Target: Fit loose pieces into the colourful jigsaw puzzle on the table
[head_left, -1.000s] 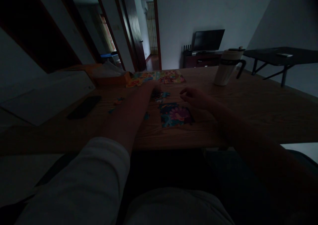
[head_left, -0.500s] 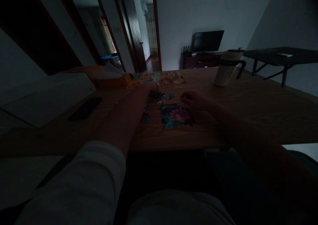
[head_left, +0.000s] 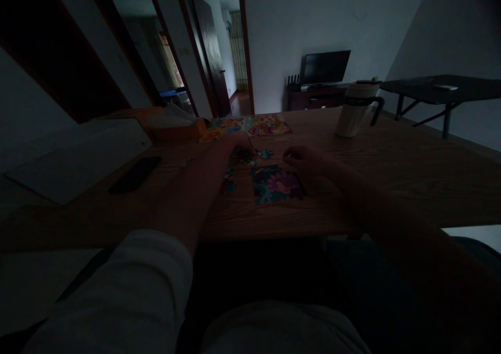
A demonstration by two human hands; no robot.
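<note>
The light is dim. A partly assembled jigsaw puzzle point(head_left: 277, 184), teal and purple, lies flat on the wooden table in front of me. Just beyond it is a small pile of loose puzzle pieces point(head_left: 246, 158). Over that pile reaches my left hand point(head_left: 243, 142), its fingers stretched out and touching the pieces. My right hand point(head_left: 299, 158) is at the puzzle's upper right, thumb and fingers pinched together; a small pale spot shows there, too dark to name. Other pieces point(head_left: 227, 181) lie left of the puzzle, partly behind my left forearm. A teal piece point(head_left: 266, 154) sits between the hands.
Colourful picture sheets point(head_left: 270, 125) lie at the table's far edge beside an orange box point(head_left: 178, 130) with plastic in it. A dark phone-like slab point(head_left: 135, 174) is on the left. A lidded mug with a handle point(head_left: 352, 115) stands at the right on the wooden table point(head_left: 395, 182).
My left hand has moved slightly toward me and to the right, with its fingers now reaching over the loose pieces. The right hand has stayed nearly in place. The view has shifted a little.
</note>
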